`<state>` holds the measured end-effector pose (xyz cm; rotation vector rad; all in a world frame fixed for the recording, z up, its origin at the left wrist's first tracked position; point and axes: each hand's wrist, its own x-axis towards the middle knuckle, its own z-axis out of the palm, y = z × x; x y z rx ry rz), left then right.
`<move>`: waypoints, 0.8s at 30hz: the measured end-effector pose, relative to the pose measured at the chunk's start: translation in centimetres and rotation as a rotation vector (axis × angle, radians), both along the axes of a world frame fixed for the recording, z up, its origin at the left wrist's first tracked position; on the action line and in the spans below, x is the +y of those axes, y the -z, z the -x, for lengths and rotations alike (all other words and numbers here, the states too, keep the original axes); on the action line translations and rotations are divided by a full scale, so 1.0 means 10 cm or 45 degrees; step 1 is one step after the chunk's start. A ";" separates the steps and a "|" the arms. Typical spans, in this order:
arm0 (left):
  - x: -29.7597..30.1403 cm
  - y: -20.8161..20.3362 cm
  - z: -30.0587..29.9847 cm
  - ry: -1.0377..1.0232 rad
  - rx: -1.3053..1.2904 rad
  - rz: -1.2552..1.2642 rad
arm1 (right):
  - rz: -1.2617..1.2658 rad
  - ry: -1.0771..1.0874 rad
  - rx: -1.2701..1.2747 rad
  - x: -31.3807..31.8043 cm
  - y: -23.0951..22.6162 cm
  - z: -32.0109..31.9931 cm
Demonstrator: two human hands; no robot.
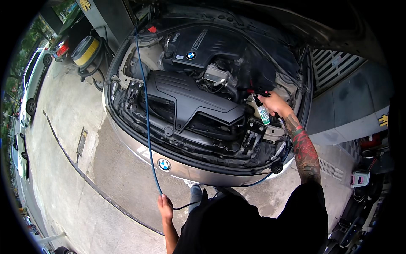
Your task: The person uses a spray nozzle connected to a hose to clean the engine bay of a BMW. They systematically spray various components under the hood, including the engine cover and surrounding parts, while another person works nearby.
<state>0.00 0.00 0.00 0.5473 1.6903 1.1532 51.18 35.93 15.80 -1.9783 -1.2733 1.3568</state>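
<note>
"So, what are those hands up to?"

"Right hand (pixel 275 103) is out at right of centre, fingers wrapped round a red-and-black spray gun (pixel 256 92), nozzle pointing left! A small green-and-white bottle (pixel 263 114) hangs tilted under it, over the right side of the engine bay."

"Tip touching anything?"

"Can't tell from this angle."

"And the left?"

"Left hand (pixel 165 206) is low in the frame, left of centre, closed on a blue hose (pixel 148 127). That line climbs past the nose of the pale car (pixel 182 172), crosses the dark front cover (pixel 190 99) and runs on to the top, left of centre."

"Anything around?"

"Yellow-and-black drum (pixel 86 51), upper left, standing on the concrete floor (pixel 72 131)."
</note>
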 end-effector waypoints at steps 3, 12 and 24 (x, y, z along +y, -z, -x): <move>0.02 0.00 -0.02 -0.021 -0.013 0.009 | -0.076 0.002 -0.151 0.01 -0.08 0.07; 0.01 -0.04 -0.01 -0.015 0.033 0.038 | 0.088 -0.105 0.072 -0.08 -0.11 0.04; -0.02 -0.11 0.02 -0.023 0.041 0.037 | -0.083 -0.190 -0.274 0.01 -0.20 0.43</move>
